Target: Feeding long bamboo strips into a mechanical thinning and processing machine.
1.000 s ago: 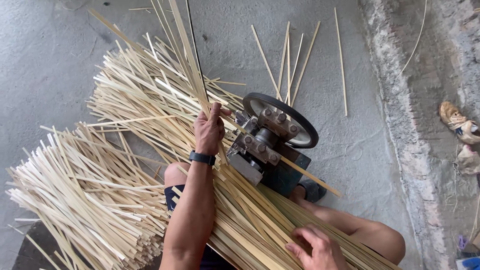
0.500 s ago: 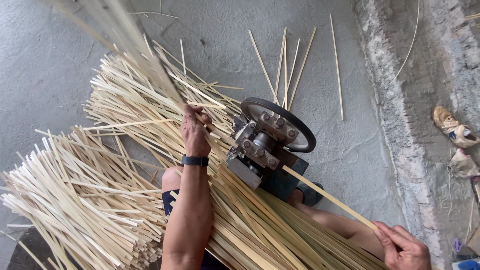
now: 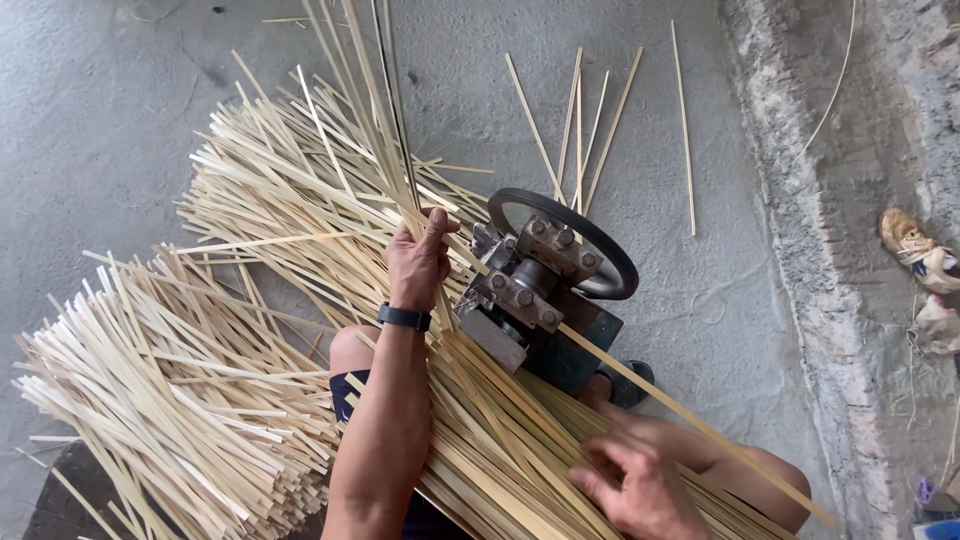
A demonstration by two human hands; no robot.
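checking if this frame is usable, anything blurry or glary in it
Head view: even, soft daylight with no glare; the left hand, the strips and the wheel machine are sharp; the right hand at the bottom edge is smeared by motion blur.

Two hands, left hand, right hand, one wheeled machine, one wristband, countless bamboo strips
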